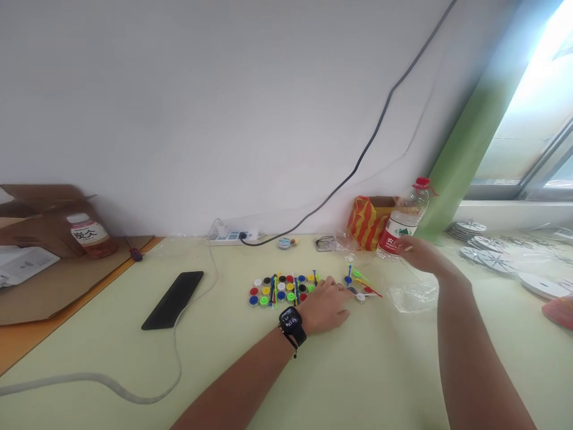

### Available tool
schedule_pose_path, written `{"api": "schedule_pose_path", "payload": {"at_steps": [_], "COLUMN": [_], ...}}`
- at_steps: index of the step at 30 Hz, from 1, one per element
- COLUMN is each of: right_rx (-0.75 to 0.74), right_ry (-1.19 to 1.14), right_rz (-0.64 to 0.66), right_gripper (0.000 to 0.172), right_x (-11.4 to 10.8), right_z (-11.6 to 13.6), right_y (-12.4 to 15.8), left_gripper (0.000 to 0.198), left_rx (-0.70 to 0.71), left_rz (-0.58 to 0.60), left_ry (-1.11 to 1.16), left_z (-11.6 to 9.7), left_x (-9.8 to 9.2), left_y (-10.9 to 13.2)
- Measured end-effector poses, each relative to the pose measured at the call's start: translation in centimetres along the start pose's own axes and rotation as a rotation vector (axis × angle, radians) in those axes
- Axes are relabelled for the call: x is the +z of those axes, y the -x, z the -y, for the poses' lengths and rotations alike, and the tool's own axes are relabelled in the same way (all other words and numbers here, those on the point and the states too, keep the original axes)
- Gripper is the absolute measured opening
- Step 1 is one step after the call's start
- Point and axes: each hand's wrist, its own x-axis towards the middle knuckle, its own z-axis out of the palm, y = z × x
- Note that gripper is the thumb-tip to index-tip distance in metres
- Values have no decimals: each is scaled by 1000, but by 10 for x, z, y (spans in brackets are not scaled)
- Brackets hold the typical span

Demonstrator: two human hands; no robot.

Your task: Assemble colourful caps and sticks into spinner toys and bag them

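My left hand, with a black watch at the wrist, lies palm down with its fingers spread. It covers part of a cluster of small round coloured pieces, among them a green one. Thin coloured arrows lie between the rows. By its fingertips is a looser group with a blue arrow and a white round piece. Raised in front of the large water bottle, my right hand has its fingers drawn together; what they hold, if anything, cannot be made out.
A clear plastic bag lies below my right hand. White discs are stacked and spread at the right. A black phone-like slab, a white cable and a power strip are at left. A cardboard box holds the far left.
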Motion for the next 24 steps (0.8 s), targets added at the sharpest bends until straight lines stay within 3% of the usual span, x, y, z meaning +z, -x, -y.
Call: {"api": "schedule_pose_path", "payload": {"at_steps": [2,5,6,11,19,24], "right_rx": [-98,-176,-171,-117,-101,-129], "right_ry": [-62,-131,-127,-96,-115,-444], "right_rz": [151,567,597,641,598,556], "right_gripper": [17,18,15,11,16,36], "right_x": [18,45,52,71,55,40], "right_z": [29,72,82,97,87,117], "right_y": [-4,-3,-3,-1,-3,3], "left_gripper": [31,30,30,30,44,46], "left_rx": [-3,10,18,13,-123,-195], "left_rz": [2,7,7,-32,-120,-261], "left_ry": [-3,21,33,46,1,123], "left_z": [-2,-5,-5,1,14,10], "left_x": [-1,-5,-7,-20,-34,-42], "left_y": [-1,-2,-3,-5,-2,-3]}}
